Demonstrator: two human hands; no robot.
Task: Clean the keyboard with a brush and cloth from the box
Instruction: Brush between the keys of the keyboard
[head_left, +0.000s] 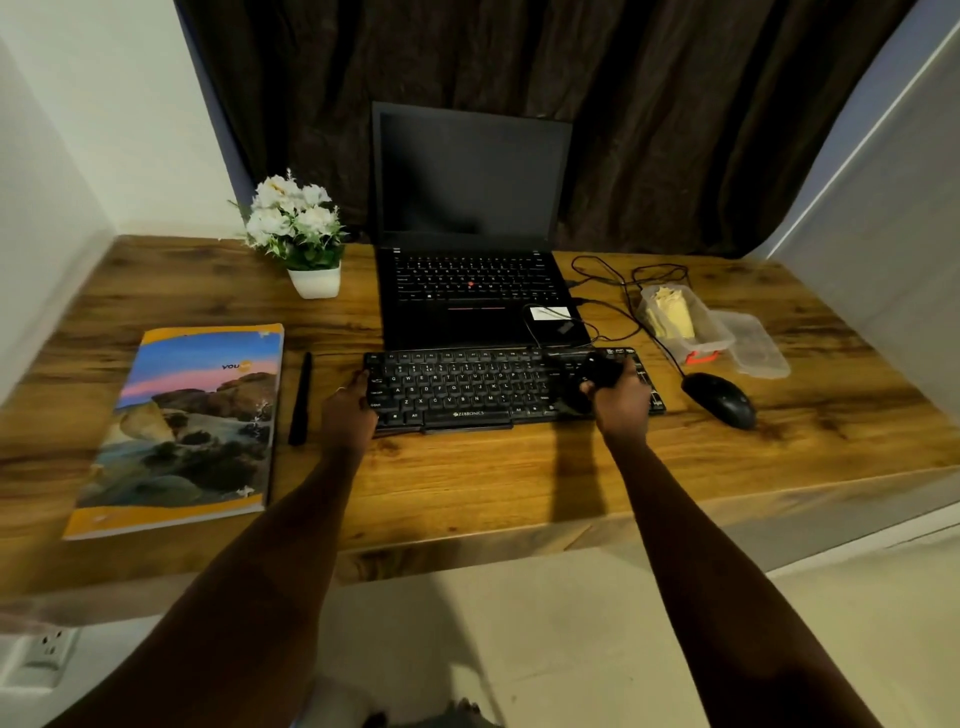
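Black keyboard (467, 387) lies flat on the wooden desk (467, 467), just in front of the open laptop (470, 291), screen dark. Left hand (349, 410) is at the keyboard's left end, fingers (358, 382) curled onto its edge, holding it. Right hand (621, 397) is over the keyboard's right part, fingers wrapped round a black brush (597, 371). The brush head points down-left toward the keys; it is dark on dark, so I cannot tell whether the bristles touch. Clear plastic box (685, 325) sits on the desk right of the laptop, open, with the yellow cloth (670, 312) inside it. Its clear lid (756, 345) lies just beside it on the right. Black mouse (719, 400) is right of the keyboard, near the box, and black cables (608, 312) loop between the laptop and the box. White flowers in a white pot (298, 228) stand left of the laptop. A notebook (192, 426) with a landscape cover lies at the left of the desk, with a black pen (301, 400) between it and the keyboard. Both bare forearms reach in from the bottom edge.
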